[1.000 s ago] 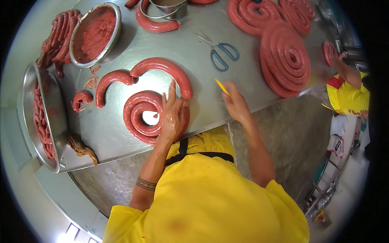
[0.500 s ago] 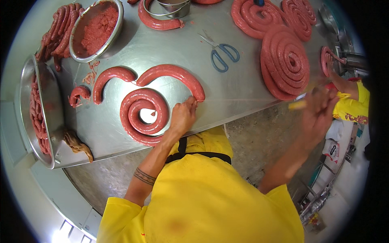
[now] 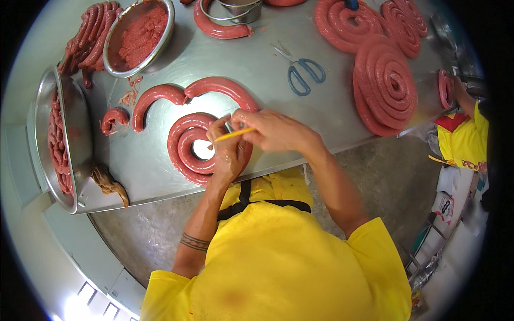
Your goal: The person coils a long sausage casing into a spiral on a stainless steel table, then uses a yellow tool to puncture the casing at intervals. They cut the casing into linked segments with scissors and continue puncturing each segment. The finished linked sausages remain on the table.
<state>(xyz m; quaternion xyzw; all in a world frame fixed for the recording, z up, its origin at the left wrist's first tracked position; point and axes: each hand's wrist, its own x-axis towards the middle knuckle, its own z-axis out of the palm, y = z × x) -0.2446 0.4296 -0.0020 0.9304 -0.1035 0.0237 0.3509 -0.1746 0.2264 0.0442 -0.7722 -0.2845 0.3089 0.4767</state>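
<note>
We see a glossy red coiled sausage [image 3: 179, 144] flat on the grey metal table [image 3: 128, 179], probably so both hands can meet over it. Our left hand [image 3: 227, 154], fingers bent, sits over its right side; we cannot tell whether they pinch it. Our right hand [image 3: 273, 130] is closed around a slim yellow tool [image 3: 235, 135], perhaps for fine control; blue-handled metal scissors [image 3: 297, 64] lie well apart, leaving room

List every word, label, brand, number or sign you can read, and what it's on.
Nothing is readable.
White package at right: dark and red print, too small to read.
Co-worker's yellow clothing: reddish marks, unreadable.
Coiled sausage, yellow tool, scissors: no readable text.
</note>
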